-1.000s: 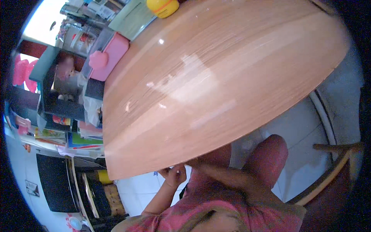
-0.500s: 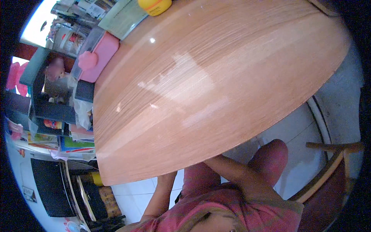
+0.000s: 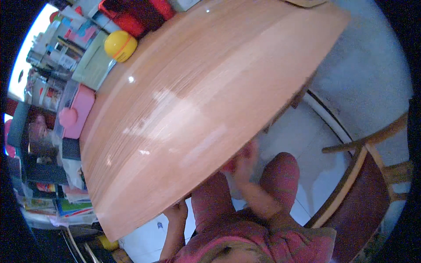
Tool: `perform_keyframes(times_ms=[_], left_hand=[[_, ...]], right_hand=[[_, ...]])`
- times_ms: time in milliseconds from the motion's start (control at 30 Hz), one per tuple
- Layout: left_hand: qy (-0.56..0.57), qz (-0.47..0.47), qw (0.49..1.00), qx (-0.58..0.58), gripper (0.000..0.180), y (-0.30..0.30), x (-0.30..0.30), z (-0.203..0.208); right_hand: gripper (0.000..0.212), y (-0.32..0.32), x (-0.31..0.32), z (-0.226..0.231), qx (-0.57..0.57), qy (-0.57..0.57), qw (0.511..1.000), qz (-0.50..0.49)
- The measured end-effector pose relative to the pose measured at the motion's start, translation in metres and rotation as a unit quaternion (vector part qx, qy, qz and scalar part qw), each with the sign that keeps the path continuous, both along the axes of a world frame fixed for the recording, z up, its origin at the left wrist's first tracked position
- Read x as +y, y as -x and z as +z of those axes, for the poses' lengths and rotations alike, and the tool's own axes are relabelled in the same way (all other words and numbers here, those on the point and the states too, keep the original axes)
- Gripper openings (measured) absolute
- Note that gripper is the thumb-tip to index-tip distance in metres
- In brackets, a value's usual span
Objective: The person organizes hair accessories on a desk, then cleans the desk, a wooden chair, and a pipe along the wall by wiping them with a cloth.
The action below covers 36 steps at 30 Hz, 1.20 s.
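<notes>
A glossy wooden table [image 3: 245, 87] fills the middle of the view, its front edge running diagonally above my knees. Just beneath that edge, at lower left, is my left hand [image 3: 176, 211]; the tabletop hides its fingers. My right hand [image 3: 243, 161] is farther right along the same edge, smeared by motion. Something red [image 3: 228, 166] shows right beside it, partly under the table; its kind is too blurred to tell, as is whether the hand grips it.
A yellow round container [image 3: 120, 46], a pink box [image 3: 81, 107] with a clear lid and a red item [image 3: 136, 17] line the table's far left side. Cluttered shelves [image 3: 44, 171] stand at left. A wooden chair [image 3: 359, 197] is at right.
My right hand has come out from under the table edge, with something red beside it. The view has turned toward the right, shifting the table and shelf things left and down.
</notes>
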<state>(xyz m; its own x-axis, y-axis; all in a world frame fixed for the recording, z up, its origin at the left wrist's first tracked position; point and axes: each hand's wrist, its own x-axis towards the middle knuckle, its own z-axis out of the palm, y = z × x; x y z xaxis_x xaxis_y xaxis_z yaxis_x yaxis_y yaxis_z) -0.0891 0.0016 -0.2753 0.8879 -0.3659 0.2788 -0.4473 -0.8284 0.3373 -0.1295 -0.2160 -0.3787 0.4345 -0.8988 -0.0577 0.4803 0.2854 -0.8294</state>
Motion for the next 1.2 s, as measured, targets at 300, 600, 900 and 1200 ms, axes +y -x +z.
perform_keyframes(times_ms=[300, 600, 900, 1200], left_hand=[[0.082, -0.077, 0.990, 0.086, 0.049, -0.014, -0.079, -0.013], [0.144, -0.166, 0.958, 0.187, 0.025, -0.060, -0.121, -0.119], [-0.240, 0.025, 0.954, 0.181, 0.019, -0.156, -0.042, -0.266], [-0.275, 0.034, 0.947, 0.164, 0.018, -0.139, 0.037, -0.337]], right_hand=[[0.064, -0.021, -0.201, 0.090, 0.227, 0.524, 0.673, -0.471], [0.039, 0.031, -0.197, 0.037, 0.181, 0.392, 0.815, -0.387], [0.044, -0.023, -0.257, 0.062, 0.028, 0.584, 0.640, -0.499], [0.052, 0.023, -0.196, -0.021, 0.154, 0.656, 0.621, -0.400]])
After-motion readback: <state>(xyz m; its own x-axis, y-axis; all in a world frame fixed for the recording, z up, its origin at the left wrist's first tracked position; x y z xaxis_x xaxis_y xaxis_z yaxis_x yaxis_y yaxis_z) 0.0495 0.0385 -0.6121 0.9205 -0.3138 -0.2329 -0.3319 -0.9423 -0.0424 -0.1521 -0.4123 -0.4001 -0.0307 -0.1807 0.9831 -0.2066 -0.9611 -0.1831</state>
